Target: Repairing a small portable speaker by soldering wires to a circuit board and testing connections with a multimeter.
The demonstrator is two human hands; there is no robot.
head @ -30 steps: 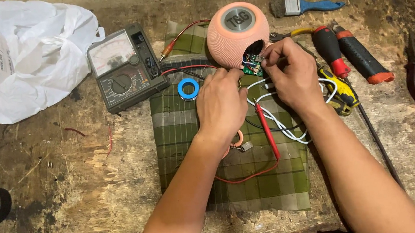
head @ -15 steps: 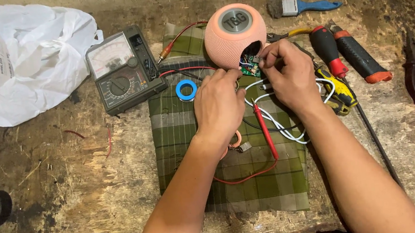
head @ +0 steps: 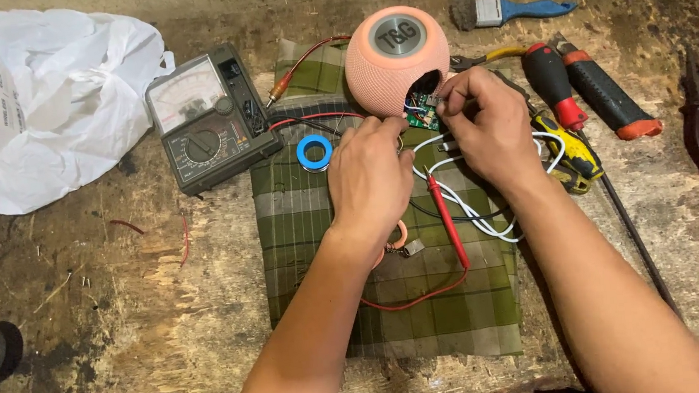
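Nearest, a green plaid cloth (head: 392,318) spread flat on the rough, worn wooden desk (head: 127,322), with a red test probe (head: 448,220) and its red lead lying across it beside looping white wires (head: 484,211). On the cloth, left hand (head: 371,178) palm down, fingers curled, fingertips at the opening of the round peach-pink speaker (head: 393,60); whether pinching anything, cannot tell. Right hand (head: 481,124) closed in a pinch at the small green circuit board (head: 422,117) showing in that opening. Just left of the left hand, a small blue ring of tape (head: 314,152). Further left, a dark analogue multimeter (head: 209,120); beyond it, a crumpled white plastic bag (head: 66,86). Right of the speaker, two red-and-black screwdrivers (head: 582,87); farthest, a blue-handled brush (head: 509,9).
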